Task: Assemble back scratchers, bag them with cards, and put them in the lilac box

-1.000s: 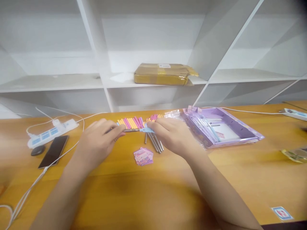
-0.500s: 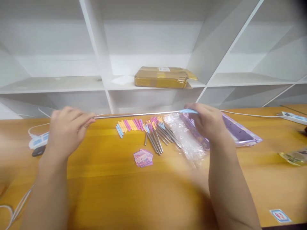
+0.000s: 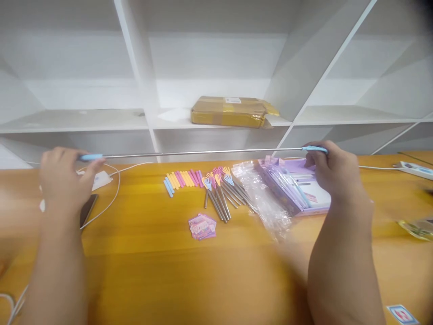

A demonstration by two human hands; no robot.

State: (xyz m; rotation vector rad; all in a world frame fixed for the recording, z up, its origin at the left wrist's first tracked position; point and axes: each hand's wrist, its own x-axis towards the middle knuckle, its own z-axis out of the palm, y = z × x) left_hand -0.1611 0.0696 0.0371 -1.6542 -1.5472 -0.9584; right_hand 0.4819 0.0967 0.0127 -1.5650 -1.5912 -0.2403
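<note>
A telescopic back scratcher (image 3: 203, 152) stretches level above the far part of the table, its thin metal rod pulled out long. My left hand (image 3: 64, 180) is closed round the blue grip at one end. At the other end my right hand (image 3: 338, 174) pinches the blue head, which its fingers partly cover. Below the rod lies a pile of back scratchers (image 3: 219, 198) with blue, orange and pink claw heads. Beside them runs a row of coloured grip sleeves (image 3: 184, 178) in blue, orange, pink and purple. Nearer me is a small stack of purple printed cards (image 3: 202, 226).
Clear plastic bags (image 3: 267, 203) lie by a purple box (image 3: 294, 207) holding packaged items. A dark phone (image 3: 88, 210) and white cables are at left, a power strip (image 3: 414, 169) at right. A cardboard parcel (image 3: 230, 111) sits on the white shelf behind.
My hands have moved apart, the left to the left and the right to the right, and the rod is longer. A blue grip now shows at my left hand.
</note>
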